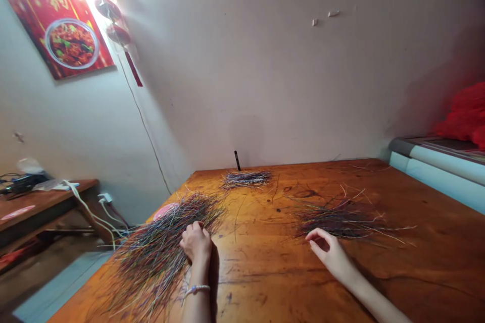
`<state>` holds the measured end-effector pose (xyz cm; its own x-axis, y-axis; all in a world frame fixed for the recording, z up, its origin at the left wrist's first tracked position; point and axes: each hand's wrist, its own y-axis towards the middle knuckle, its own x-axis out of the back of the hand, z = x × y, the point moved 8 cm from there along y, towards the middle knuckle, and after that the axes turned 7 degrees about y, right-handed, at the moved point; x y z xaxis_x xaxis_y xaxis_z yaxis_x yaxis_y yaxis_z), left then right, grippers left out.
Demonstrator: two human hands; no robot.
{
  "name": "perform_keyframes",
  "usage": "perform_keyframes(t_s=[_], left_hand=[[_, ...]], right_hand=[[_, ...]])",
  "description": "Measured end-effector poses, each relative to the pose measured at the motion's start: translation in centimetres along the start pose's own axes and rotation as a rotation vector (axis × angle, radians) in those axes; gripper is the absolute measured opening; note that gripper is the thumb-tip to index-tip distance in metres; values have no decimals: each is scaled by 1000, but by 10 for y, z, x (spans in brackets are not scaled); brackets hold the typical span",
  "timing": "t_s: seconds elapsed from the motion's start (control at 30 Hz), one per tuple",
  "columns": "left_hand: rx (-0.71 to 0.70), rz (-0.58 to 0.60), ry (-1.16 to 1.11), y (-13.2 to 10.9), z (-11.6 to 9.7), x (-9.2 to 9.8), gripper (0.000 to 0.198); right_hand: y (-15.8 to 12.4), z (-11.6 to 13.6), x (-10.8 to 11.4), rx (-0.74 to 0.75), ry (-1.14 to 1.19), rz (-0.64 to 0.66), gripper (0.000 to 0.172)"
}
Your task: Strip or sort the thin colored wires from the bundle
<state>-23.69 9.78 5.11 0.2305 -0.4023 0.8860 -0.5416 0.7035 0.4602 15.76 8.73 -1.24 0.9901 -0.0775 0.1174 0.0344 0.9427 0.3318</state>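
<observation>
A large, loose heap of thin, multicoloured wire-like strands (151, 257) spreads over the left side of the wooden table (257, 272). My left hand (196, 245) rests at its right edge, fingers curled down; what lies under the fingertips is hidden. On the right is a smaller pile of similar strands (341, 219), some sticking out at its ends. Just in front of its left end is my right hand (329, 252), thumb and forefinger curved with a small gap between the tips. No strand shows in that gap.
A neater bundle of strands (246, 178) lies near the far edge, with a black pen-like stick (237, 160) upright behind it. A pink disc (165, 211) is partly under the left heap. Red material (464, 116) sits far right; cables (89, 212) hang from the left table.
</observation>
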Motion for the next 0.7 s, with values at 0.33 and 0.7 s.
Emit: perform_keyframes(t_s=[0.33, 0.7], left_hand=[[65, -70, -86, 4, 3, 3, 22], [-15, 10, -143, 4, -4, -7, 26]], right_hand=[[0, -2, 0, -9, 12, 8, 12], [-1, -1, -2, 7, 3, 14, 12]])
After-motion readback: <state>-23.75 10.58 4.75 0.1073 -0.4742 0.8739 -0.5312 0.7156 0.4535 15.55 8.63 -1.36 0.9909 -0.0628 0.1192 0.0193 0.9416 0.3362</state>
